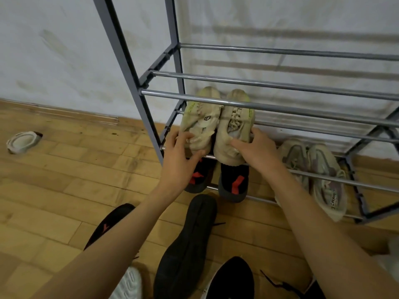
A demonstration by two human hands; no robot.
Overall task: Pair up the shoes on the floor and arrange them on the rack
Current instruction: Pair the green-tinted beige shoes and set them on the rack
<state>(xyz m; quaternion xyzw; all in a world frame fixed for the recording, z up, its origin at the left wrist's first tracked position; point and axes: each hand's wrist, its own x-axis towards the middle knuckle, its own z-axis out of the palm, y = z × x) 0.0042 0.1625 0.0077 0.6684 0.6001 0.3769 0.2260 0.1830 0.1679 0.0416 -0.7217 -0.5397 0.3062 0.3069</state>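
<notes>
Left forearm (121,234): bare, enters from the near left, stretched toward the far middle.
Left hand (183,157): back up, fingers and thumb curled round the heel of the left beige shoe (199,124).
Right forearm (313,223): bare, enters from the near right, stretched toward the far middle.
Right hand (258,152): back up, fingers curled round the heel of the right beige shoe (235,126).
Both hands: level, near each other, not touching.

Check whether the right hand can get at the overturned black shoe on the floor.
Probably yes, once freed: the right hand grips a beige sneaker on the rack, while the overturned black shoe lies sole-up on the wooden floor below it, uncovered.
</notes>
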